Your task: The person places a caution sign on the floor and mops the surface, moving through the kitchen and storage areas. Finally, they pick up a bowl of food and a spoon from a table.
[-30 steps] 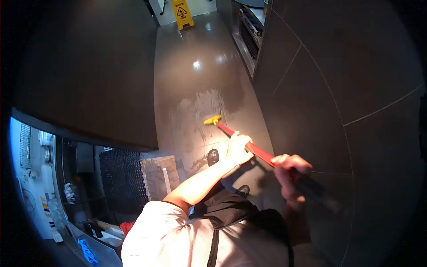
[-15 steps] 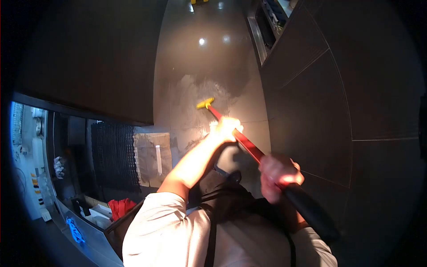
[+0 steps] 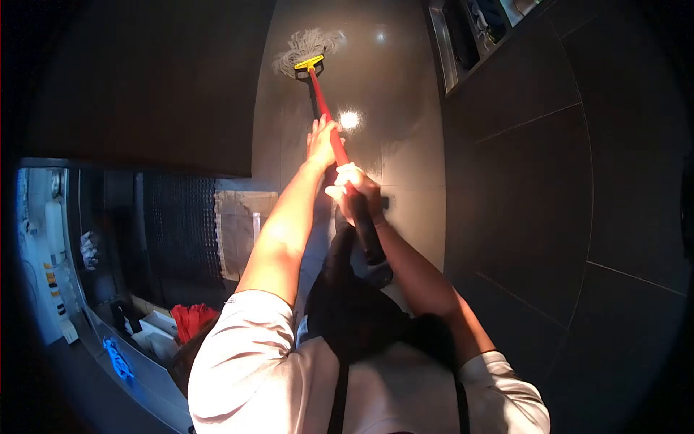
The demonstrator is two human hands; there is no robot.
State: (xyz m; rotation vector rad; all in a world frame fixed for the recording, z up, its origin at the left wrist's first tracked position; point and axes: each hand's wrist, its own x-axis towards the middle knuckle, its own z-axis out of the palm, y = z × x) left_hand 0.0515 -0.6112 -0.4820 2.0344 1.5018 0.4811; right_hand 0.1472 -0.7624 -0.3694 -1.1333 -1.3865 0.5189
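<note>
- Looking down from the head camera, I've got the mop [image 3: 340, 150] slanting from mid-frame to the upper left, its black grip [image 3: 370, 242] nearest me.
- Judging how it'll handle: the shaft looks stiff, smooth and light, likely slick if wet; most of the weight should sit out at the far end, so I'd favour two spread holds, one by the black grip, one further up the red.
- Right hand [image 3: 356, 186], centre frame: fingers curled round the shaft where red meets black, a good closed hold there.
- Left hand [image 3: 321, 142], just above centre: up against the red shaft, fingers looking partly straight; whether they close around it, I can't tell from here.
- Off to the left of centre, a brown sheet [image 3: 235, 231] lies beside a black ribbed mat [image 3: 181, 239], well apart from both hands.
- And out at the upper left, a yellow clamp [image 3: 309, 63] carries grey strands [image 3: 303, 45], soft and limp by the look of them, fanned across the shiny floor [image 3: 408, 130].
</note>
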